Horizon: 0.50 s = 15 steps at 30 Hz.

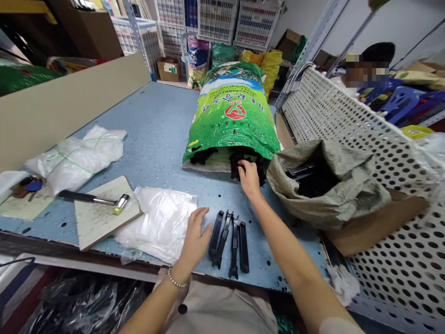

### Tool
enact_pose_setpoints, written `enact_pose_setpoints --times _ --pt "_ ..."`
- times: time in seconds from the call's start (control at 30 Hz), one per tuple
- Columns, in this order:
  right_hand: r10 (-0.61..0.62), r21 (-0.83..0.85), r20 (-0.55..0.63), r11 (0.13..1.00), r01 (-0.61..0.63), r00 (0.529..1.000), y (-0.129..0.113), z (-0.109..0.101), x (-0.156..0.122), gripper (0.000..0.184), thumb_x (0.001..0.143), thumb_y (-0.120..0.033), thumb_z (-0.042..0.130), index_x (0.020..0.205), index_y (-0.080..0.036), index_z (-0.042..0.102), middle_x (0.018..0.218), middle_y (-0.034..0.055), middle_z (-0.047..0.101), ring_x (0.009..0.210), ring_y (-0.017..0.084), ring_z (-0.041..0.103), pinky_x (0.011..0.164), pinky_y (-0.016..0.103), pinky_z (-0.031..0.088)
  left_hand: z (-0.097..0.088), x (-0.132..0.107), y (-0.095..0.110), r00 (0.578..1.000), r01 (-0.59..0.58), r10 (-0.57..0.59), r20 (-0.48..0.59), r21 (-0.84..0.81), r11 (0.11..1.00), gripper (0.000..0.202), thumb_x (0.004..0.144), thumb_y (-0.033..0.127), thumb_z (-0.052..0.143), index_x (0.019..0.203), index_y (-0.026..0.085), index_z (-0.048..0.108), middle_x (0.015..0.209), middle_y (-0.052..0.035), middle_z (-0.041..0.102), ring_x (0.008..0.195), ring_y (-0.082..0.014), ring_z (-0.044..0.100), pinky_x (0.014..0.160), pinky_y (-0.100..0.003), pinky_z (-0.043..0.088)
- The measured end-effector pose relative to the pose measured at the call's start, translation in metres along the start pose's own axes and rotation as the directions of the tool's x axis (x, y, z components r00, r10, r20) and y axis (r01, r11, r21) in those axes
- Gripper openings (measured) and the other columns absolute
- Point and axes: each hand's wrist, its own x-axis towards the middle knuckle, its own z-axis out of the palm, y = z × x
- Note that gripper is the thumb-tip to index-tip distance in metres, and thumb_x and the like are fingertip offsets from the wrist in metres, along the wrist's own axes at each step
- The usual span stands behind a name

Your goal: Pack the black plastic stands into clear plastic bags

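Observation:
My right hand (249, 177) reaches into the mouth of a large green printed sack (232, 125). Its thumb and finger pinch at a black plastic part (235, 167) among others there; which piece they grip is partly hidden. My left hand (195, 237), wearing a ring and a beaded bracelet, is open and holds nothing. It hovers between a stack of clear plastic bags (163, 222) and several long black plastic parts (227, 243) laid side by side on the blue table (149, 111). To the right, a grey-green woven sack (292, 204) stands with its mouth wide, black parts (302, 171) inside.
On the left, a hammer (92, 198) lies across a worn white board (100, 222). Behind it is a tied plastic bundle (79, 153). A perforated white panel (354, 125) borders the right side, a beige partition (76, 102) the left. A person (368, 69) is beyond the panel.

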Motion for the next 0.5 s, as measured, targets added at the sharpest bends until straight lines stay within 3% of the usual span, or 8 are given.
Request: enact_pose_setpoints --times 0.1,0.13,0.2,0.27,0.33,0.4,0.5 --pt "-0.065 0.365 -0.016 0.929 0.066 0.998 -0.016 -0.004 -0.056 0.033 0.097 -0.028 0.035 0.125 -0.021 0.05 0.103 0.0087 0.058 0.084 0.019 0.063 0.073 0.032 0.052 -0.006 0.02 0.016 0.992 0.127 -0.116 0.056 -0.298 0.946 0.043 0.085 0.04 0.057 0.123 0.02 0.056 0.13 -0.0124 0.054 0.12 -0.0245 0.054 0.105 -0.043 0.041" --pt "-0.096 0.461 -0.009 0.883 0.089 0.995 -0.023 -0.006 -0.078 0.032 0.097 -0.03 0.036 0.125 -0.022 0.049 0.103 0.0079 0.059 0.084 0.018 0.064 0.072 0.033 0.053 -0.006 0.027 0.023 0.982 0.187 -0.156 0.106 -0.432 0.882 0.047 0.085 0.047 0.056 0.124 0.021 0.054 0.13 -0.0124 0.056 0.118 -0.0241 0.056 0.102 -0.041 0.043" --pt "-0.232 0.487 0.02 0.852 0.193 0.973 -0.035 -0.013 -0.118 0.025 0.096 -0.031 0.043 0.117 -0.025 0.055 0.111 0.0091 0.058 0.098 0.021 0.063 0.083 0.036 0.052 -0.005 0.041 0.037 0.957 0.291 -0.205 0.207 -0.662 0.691 0.056 0.085 0.058 0.053 0.127 0.022 0.051 0.123 -0.0117 0.061 0.108 -0.0224 0.062 0.094 -0.039 0.049" --pt "-0.382 0.483 0.124 0.829 0.281 0.916 -0.042 -0.023 -0.145 0.027 0.095 -0.033 0.046 0.119 -0.027 0.055 0.114 0.0091 0.06 0.103 0.021 0.061 0.087 0.037 0.051 -0.005 0.049 0.048 0.937 0.348 -0.226 0.267 -0.782 0.517 0.057 0.083 0.058 0.057 0.126 0.022 0.05 0.107 -0.0076 0.065 0.088 -0.0174 0.065 0.079 -0.033 0.053" --pt "-0.402 0.512 0.176 0.817 0.265 0.899 -0.044 -0.032 -0.15 0.035 0.098 -0.035 0.038 0.133 -0.028 0.043 0.103 0.0065 0.064 0.088 0.018 0.065 0.079 0.034 0.053 -0.006 0.048 0.057 0.925 0.376 -0.233 0.301 -0.813 0.444 0.052 0.079 0.048 0.068 0.121 0.021 0.053 0.09 -0.0016 0.063 0.067 -0.0108 0.061 0.063 -0.025 0.051" --pt "-0.342 0.482 0.139 0.843 0.238 0.929 -0.046 -0.04 -0.136 0.039 0.101 -0.037 0.03 0.137 -0.024 0.035 0.091 0.0043 0.065 0.075 0.017 0.063 0.073 0.032 0.051 -0.007 0.041 0.062 0.908 0.418 -0.221 0.355 -0.799 0.433 0.046 0.076 0.041 0.072 0.113 0.019 0.056 0.081 0.0016 0.06 0.055 -0.0071 0.054 0.051 -0.021 0.045" --pt "-0.367 0.233 0.073 0.91 0.342 0.927 -0.053 -0.041 -0.101 0.039 0.099 -0.046 0.029 0.111 -0.019 0.054 0.089 0.0086 0.063 0.085 0.021 0.059 0.077 0.034 0.046 -0.006 0.025 0.068 0.859 0.51 -0.237 0.454 -0.715 0.478 0.038 0.075 0.045 0.071 0.095 0.015 0.059 0.073 0.0014 0.058 0.048 -0.0068 0.05 0.044 -0.021 0.04"
